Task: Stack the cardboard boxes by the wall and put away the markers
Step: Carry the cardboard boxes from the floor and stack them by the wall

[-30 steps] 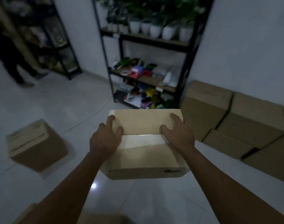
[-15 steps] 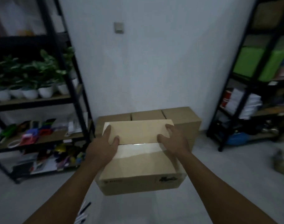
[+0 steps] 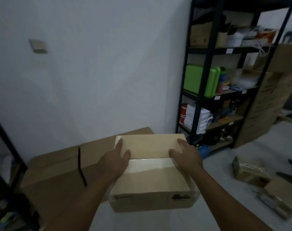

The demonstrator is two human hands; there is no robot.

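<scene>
Holding the taped brown cardboard box up in front of me, I see my left hand and right hand gripping its sides, fingers curled over its top, the stacked brown cardboard boxes just beyond my left fingertips.

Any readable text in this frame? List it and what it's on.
None readable.
Carried cardboard box, front face: small dark print at left, dark logo at right, both blurred.
Tall cardboard sheet leaning on the shelf rack: faint print, illegible.
White shelf tags: too small.
</scene>
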